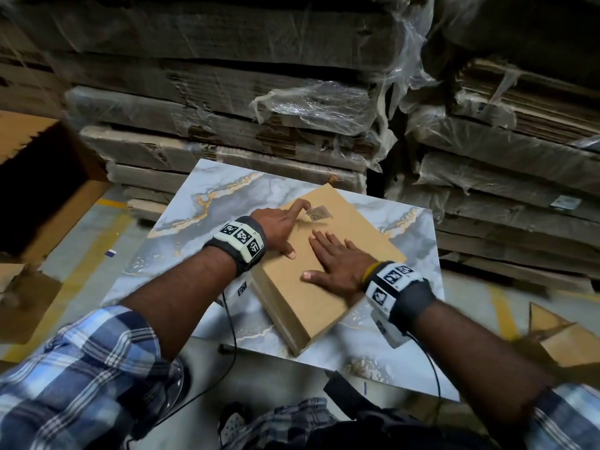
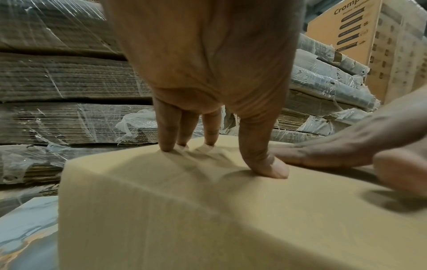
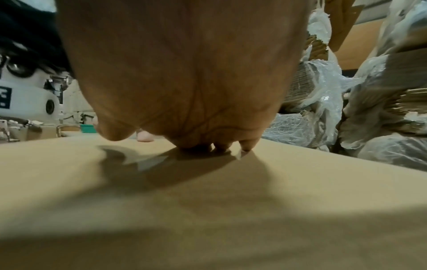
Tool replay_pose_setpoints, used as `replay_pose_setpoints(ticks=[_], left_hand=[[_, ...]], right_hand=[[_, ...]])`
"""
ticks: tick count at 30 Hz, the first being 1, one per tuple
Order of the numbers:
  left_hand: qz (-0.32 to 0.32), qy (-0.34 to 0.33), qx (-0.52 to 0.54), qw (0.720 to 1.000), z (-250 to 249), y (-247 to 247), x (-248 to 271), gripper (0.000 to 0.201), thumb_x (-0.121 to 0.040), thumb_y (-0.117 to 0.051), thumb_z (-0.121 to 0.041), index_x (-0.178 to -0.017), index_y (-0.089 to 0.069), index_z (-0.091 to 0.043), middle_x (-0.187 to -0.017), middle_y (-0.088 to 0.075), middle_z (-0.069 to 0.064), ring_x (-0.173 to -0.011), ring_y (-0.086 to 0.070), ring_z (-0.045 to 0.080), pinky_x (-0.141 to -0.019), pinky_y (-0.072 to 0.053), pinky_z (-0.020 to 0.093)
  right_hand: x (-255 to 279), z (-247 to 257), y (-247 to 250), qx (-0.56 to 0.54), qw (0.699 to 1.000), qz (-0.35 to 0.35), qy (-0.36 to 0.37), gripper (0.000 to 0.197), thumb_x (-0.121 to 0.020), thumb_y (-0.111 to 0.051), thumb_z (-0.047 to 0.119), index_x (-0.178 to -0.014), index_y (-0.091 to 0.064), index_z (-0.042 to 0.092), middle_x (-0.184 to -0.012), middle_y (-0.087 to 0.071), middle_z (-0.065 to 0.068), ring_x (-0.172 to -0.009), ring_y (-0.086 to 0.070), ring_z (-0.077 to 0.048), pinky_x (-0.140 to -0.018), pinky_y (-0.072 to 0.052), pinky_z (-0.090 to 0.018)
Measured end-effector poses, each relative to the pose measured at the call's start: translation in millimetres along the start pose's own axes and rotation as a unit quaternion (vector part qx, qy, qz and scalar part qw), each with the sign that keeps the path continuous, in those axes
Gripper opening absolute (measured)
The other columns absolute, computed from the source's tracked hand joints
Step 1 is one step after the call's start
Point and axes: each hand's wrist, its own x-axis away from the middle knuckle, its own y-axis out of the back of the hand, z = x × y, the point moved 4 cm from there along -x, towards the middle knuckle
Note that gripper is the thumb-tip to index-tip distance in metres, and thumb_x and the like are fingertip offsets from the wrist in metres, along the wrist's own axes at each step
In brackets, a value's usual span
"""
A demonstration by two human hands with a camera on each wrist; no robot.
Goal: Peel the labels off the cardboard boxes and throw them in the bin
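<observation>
A flat brown cardboard box [image 1: 324,287] lies on a marble-patterned table [image 1: 194,254]. A small printed label [image 1: 319,213] sticks to the box's top near its far end. My left hand [image 1: 282,227] rests on the box with its index fingertip at the label's left edge and its thumb on the cardboard. In the left wrist view its fingers [image 2: 166,131] stand on the box top [image 2: 208,219], holding nothing. My right hand [image 1: 334,264] lies flat, fingers spread, pressing the middle of the box. The right wrist view shows that palm [image 3: 184,73] over the cardboard [image 3: 208,210].
Plastic-wrapped stacks of flattened cardboard [image 1: 227,125] rise close behind the table and to its right. A large open carton [image 1: 42,190] stands at the left. Loose cardboard [image 1: 565,339] lies on the floor at the right. A printed carton [image 2: 346,27] stands further back.
</observation>
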Motion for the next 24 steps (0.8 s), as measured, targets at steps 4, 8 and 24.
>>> replay_pose_setpoints(ticks=[4, 8, 24], left_hand=[[-0.005, 0.0, 0.001, 1.0, -0.9, 0.4, -0.3, 0.105, -0.071, -0.085, -0.044, -0.143, -0.01, -0.03, -0.126, -0.064, 0.007, -0.1, -0.064, 0.031, -0.072, -0.046, 0.032], [-0.01, 0.005, 0.001, 1.0, 1.9, -2.6, -1.6, 0.103, -0.072, -0.083, -0.047, -0.141, -0.009, -0.032, -0.119, -0.066, 0.007, -0.095, -0.064, 0.031, -0.065, -0.039, 0.03], [-0.012, 0.003, 0.009, 1.0, 6.1, -5.1, -4.5, 0.105, -0.068, -0.085, -0.049, -0.134, -0.005, -0.034, -0.13, -0.063, 0.009, -0.101, -0.065, 0.033, -0.077, -0.05, 0.035]], right_hand=[[5.1, 12.4, -7.9, -0.006, 1.0, -0.007, 0.014, 0.102, -0.088, -0.022, 0.082, -0.157, 0.016, 0.017, -0.162, 0.027, -0.004, -0.152, 0.017, -0.024, -0.125, 0.002, -0.048], [38.3, 0.6, -26.6, 0.015, 0.998, 0.007, 0.057, 0.096, -0.09, -0.021, 0.078, -0.157, 0.017, 0.021, -0.161, 0.029, 0.001, -0.152, 0.016, -0.018, -0.125, 0.001, -0.047], [16.5, -11.5, -12.2, -0.001, 0.999, -0.008, 0.031, 0.086, -0.095, -0.019, 0.073, -0.158, 0.015, 0.024, -0.162, 0.026, 0.005, -0.153, 0.014, -0.019, -0.124, 0.003, -0.047]])
